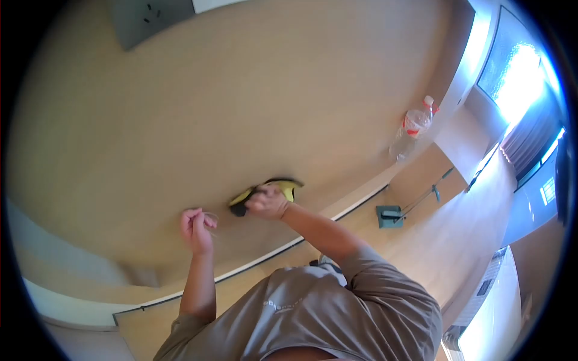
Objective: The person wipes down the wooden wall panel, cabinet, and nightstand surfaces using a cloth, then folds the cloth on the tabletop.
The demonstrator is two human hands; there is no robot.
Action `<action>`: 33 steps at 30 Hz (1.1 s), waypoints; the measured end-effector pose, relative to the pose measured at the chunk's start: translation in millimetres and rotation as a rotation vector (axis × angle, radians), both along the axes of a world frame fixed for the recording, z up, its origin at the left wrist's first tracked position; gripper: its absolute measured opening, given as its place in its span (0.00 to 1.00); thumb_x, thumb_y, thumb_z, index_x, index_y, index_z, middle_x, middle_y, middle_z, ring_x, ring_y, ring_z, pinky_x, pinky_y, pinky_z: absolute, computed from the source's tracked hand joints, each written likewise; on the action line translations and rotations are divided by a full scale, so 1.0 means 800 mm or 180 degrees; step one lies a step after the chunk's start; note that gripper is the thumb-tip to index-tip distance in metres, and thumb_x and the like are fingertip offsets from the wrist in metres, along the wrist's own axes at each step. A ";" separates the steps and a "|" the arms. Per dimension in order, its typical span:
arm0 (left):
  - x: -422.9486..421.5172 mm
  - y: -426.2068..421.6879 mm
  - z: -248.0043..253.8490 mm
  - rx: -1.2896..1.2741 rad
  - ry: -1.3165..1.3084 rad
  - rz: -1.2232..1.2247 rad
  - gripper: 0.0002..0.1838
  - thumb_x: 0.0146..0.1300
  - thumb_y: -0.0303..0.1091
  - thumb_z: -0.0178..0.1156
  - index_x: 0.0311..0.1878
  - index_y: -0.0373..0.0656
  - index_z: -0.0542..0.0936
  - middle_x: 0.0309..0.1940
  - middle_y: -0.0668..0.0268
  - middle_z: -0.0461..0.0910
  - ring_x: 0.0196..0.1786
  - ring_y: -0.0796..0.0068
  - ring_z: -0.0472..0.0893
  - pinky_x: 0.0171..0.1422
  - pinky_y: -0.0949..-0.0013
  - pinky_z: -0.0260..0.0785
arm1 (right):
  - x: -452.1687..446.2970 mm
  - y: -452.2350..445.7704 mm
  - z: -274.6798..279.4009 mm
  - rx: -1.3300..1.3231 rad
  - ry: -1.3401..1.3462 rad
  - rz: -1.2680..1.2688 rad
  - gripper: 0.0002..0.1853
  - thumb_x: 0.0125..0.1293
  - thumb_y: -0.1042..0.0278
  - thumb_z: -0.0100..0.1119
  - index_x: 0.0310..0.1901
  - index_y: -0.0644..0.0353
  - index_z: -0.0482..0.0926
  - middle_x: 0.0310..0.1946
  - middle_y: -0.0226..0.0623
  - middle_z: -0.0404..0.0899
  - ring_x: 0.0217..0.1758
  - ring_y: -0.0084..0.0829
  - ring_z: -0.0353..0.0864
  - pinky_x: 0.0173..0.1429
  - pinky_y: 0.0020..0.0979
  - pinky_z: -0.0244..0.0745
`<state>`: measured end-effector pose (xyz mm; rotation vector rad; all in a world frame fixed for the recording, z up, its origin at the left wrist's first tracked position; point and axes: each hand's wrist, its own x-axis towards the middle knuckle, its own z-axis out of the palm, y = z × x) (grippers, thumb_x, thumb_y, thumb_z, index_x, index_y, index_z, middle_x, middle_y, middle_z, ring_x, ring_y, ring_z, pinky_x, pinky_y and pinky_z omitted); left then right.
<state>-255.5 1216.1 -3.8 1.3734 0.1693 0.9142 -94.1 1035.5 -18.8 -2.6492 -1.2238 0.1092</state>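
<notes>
My right hand (267, 203) is closed over a yellow-and-black object (289, 189) pressed against the wide tan surface (180, 108). Its dark, curved edges stick out on both sides of my fingers. Motion blurs it, so its exact kind is unclear. To the left, my left hand (197, 227) is raised with its fingers curled together in a pinch. A thin pale strand (212, 218) loops out from between the fingertips. It looks like a string or band, but is too fine to name surely.
A clear plastic bottle (409, 132) with a red label stands near the surface's right edge. A grey socket plate (153, 18) sits at the top left. On the floor to the right are a green dustpan (390, 216) and long handles (424, 198). A bright window (518, 66) lies beyond.
</notes>
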 end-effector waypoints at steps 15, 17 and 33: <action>-0.026 -0.129 -0.064 -0.0024 0.0749 -0.0831 0.04 0.69 0.20 0.50 0.43 0.37 0.73 0.23 0.63 0.77 0.25 0.76 0.77 0.34 0.71 0.73 | 0.055 -0.169 -0.164 0.0993 -0.0218 0.0252 0.21 0.60 0.66 0.61 0.57 0.51 0.78 0.55 0.36 0.79 0.63 0.45 0.71 0.66 0.42 0.67; -0.003 -0.158 -0.061 0.0160 0.0855 -0.1032 0.03 0.69 0.21 0.52 0.44 0.36 0.73 0.25 0.63 0.78 0.29 0.76 0.78 0.35 0.73 0.72 | 0.062 -0.184 -0.150 0.1133 0.0011 -0.0085 0.21 0.59 0.67 0.61 0.56 0.51 0.79 0.53 0.37 0.79 0.61 0.45 0.73 0.65 0.42 0.68; 0.236 -0.537 -0.091 -0.0666 0.1248 -0.3635 0.35 0.66 0.43 0.60 0.69 0.38 0.56 0.72 0.46 0.61 0.74 0.61 0.60 0.76 0.60 0.51 | 0.045 -0.537 -0.100 0.2536 0.4436 -0.1269 0.25 0.72 0.57 0.56 0.65 0.58 0.67 0.48 0.35 0.80 0.45 0.23 0.81 0.44 0.28 0.77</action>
